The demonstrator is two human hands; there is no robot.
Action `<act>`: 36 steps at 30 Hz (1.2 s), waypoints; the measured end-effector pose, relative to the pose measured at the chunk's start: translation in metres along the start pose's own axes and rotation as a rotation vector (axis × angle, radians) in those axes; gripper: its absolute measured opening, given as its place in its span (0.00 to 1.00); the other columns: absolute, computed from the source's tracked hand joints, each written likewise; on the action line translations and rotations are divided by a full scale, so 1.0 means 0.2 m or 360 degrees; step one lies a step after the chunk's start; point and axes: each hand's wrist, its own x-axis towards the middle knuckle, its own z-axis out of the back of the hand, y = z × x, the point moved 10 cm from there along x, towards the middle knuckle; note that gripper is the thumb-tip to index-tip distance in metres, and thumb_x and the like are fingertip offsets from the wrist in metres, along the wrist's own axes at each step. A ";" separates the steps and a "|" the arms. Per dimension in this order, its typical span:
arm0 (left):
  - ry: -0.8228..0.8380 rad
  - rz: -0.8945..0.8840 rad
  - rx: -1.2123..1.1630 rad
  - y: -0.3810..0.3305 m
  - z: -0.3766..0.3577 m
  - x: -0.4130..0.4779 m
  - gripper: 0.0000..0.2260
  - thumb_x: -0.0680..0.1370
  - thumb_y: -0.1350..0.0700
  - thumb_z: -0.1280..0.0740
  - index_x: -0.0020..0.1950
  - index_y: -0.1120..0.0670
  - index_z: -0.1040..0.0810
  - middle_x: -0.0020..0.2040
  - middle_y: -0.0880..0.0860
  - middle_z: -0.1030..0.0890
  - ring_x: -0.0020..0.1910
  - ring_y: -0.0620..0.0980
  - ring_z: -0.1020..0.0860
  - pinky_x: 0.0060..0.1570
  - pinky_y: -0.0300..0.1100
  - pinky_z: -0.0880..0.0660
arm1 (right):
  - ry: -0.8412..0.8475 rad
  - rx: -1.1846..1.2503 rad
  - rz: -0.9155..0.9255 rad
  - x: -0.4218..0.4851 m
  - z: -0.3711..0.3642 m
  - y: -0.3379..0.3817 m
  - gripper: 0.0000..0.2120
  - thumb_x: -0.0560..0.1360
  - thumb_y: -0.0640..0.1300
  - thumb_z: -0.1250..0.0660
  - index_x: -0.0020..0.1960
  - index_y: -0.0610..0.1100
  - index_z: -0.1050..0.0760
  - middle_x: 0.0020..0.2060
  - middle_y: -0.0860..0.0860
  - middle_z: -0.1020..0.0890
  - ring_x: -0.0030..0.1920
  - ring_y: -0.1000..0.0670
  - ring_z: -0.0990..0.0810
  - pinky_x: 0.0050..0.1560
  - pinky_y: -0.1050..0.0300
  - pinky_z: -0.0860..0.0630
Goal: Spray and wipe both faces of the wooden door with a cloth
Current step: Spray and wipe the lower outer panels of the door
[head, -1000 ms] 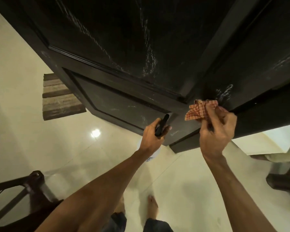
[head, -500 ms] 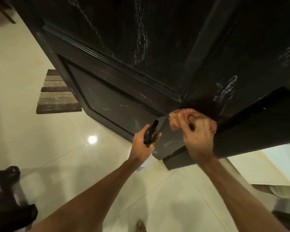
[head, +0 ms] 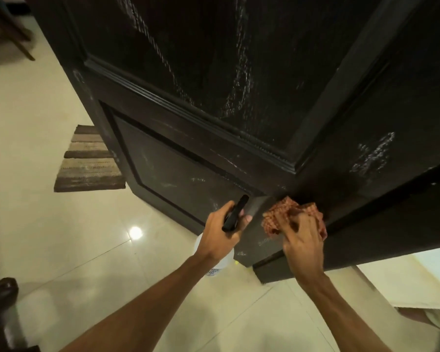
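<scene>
Wooden door (head: pixel 239 85), dark, panelled, whitish streaks on its faces; red checked cloth (head: pixel 277 217) bunched against its lower near corner, gripped by right hand (head: pixel 302 240). Spray bottle (head: pixel 235 217), black head, pale body, contents not discernible, clasped in left hand (head: pixel 219 237) just beside the cloth. Striped mat (head: pixel 89 163) on tiled floor (head: pixel 61 250) at the door's far edge.

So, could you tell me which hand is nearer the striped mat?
Left. The left hand, gripping the spray bottle, is right of the striped mat; the right hand, pressing the checked cloth, is farther right.
</scene>
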 end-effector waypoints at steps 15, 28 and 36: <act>-0.0066 -0.0152 0.0069 -0.04 0.19 0.18 0.08 0.80 0.52 0.26 0.47 0.54 0.23 0.37 0.46 0.20 0.39 0.51 0.20 0.47 0.51 0.19 | -0.0503 -0.0127 0.0055 0.21 0.12 0.11 0.15 0.82 0.42 0.37 0.67 0.41 0.20 0.56 0.39 0.26 0.54 0.40 0.28 0.47 0.48 0.24; -0.0129 -0.0259 0.0145 -0.04 0.36 0.22 0.10 0.80 0.48 0.26 0.47 0.51 0.24 0.36 0.44 0.20 0.38 0.45 0.19 0.47 0.48 0.18 | -0.0588 -0.0307 0.0307 0.38 0.16 0.36 0.25 0.73 0.29 0.30 0.68 0.43 0.21 0.61 0.41 0.30 0.52 0.39 0.30 0.40 0.49 0.23; -0.0153 -0.0274 0.0082 -0.03 0.52 0.28 0.10 0.79 0.50 0.25 0.45 0.51 0.23 0.34 0.45 0.22 0.34 0.42 0.23 0.39 0.34 0.27 | -0.0460 -0.0401 0.0469 0.42 0.07 0.49 0.33 0.69 0.29 0.27 0.71 0.48 0.28 0.57 0.41 0.29 0.46 0.41 0.29 0.38 0.49 0.27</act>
